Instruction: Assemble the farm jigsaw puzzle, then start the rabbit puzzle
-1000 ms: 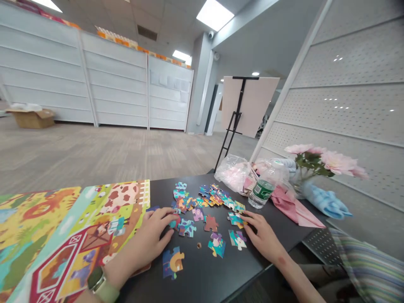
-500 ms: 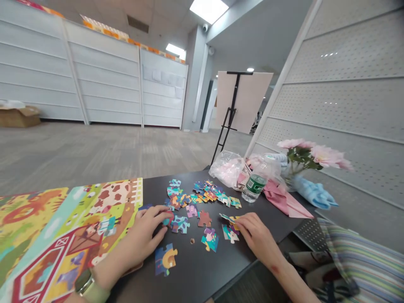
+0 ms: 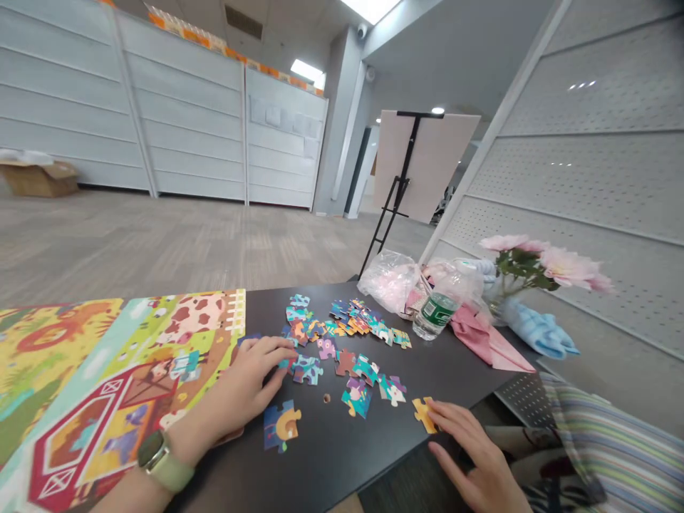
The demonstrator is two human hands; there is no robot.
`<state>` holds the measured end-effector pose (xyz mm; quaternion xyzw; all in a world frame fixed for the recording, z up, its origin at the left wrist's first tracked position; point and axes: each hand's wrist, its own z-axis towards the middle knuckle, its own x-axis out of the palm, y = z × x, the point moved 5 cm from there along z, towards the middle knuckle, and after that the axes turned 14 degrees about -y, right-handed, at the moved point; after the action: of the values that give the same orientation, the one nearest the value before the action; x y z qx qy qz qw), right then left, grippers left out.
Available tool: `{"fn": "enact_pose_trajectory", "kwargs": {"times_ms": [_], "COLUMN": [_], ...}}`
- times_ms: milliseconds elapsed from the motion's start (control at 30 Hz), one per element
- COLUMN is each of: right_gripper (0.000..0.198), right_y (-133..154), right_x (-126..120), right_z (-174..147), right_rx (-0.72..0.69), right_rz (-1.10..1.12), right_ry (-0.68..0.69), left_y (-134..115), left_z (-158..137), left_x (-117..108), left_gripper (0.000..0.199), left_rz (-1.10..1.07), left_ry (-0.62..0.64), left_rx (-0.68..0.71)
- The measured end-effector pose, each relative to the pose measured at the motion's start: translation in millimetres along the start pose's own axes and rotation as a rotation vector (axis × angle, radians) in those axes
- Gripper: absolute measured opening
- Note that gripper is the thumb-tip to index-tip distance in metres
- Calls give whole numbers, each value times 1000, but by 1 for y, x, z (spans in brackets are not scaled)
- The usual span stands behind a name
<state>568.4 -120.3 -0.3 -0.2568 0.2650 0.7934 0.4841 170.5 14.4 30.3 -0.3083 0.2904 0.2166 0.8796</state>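
Note:
My left hand [image 3: 259,376] rests at the left of the table with its fingers stretched over jigsaw pieces; its fingertips touch a teal-and-red piece that they partly hide. Beside it lies a teal patterned piece [image 3: 308,370]. At the table's front edge my right hand [image 3: 470,452] is open, fingertips on the edge of a yellow jigsaw piece [image 3: 424,415], thumb apart below. Between the hands lie a brown piece [image 3: 346,362], a teal piece [image 3: 366,368], a white-and-purple piece [image 3: 392,390] and a purple-and-teal piece [image 3: 357,397]. A blue piece with an orange shape [image 3: 282,425] lies nearer me.
An illustrated farm board [image 3: 144,385] covers the left side. Several more pieces [image 3: 355,319] are heaped at the back. A water bottle [image 3: 434,313], plastic bag [image 3: 389,281], pink cloth [image 3: 484,338] and flowers [image 3: 566,263] stand at the right. A striped cushion [image 3: 620,449] is beside the table.
My right hand has moved toward the table's front edge with the yellow piece, leaving a teal piece beside the brown one. My left hand stays nearly in place. The view has shifted slightly.

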Motion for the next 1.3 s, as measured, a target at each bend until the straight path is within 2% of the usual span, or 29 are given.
{"fn": "enact_pose_trajectory", "kwargs": {"times_ms": [67, 133, 300, 400, 467, 600, 767, 900, 1000, 1067, 1167, 1300], "right_gripper": [30, 32, 29, 32, 37, 40, 39, 49, 41, 35, 27, 30], "right_y": [2, 1, -8, -25, -39, -48, -19, 4, 3, -4, -17, -37], "right_x": [-1, -2, -6, -1, 8, 36, 82, 125, 144, 145, 134, 111], "right_z": [-1, 3, 16, 24, 34, 75, 131, 158, 169, 174, 174, 164], "right_rx": [-24, 13, 178, 357, 428, 287, 87, 15, -8, -34, -75, -21], "right_rz": [32, 54, 150, 190, 160, 3, 6, 19, 11, 27, 74, 83], "right_ry": [-36, -67, 17, 31, 22, 26, 123, 204, 244, 257, 256, 144], "left_y": [-1, 1, 2, 2, 2, 4, 5, 4, 3, 3, 1, -2], "left_z": [0, 0, 0, 0, 0, -1, 1, 2, 1, 1, 1, 1], "left_x": [-1, -3, -3, -4, -5, -6, -5, -7, -8, -8, -7, -4], "left_gripper": [27, 28, 27, 27, 27, 24, 26, 25, 24, 24, 25, 25], "left_rz": [-14, -22, -36, -47, -52, -61, -55, -55, -48, -47, -52, -49], "left_ry": [-3, -5, -6, -5, -8, -30, -36, -28, -22, -20, -4, 30], "left_rx": [-1, -7, 0, -3, -9, -15, -10, -17, -26, -29, -24, -4]}}
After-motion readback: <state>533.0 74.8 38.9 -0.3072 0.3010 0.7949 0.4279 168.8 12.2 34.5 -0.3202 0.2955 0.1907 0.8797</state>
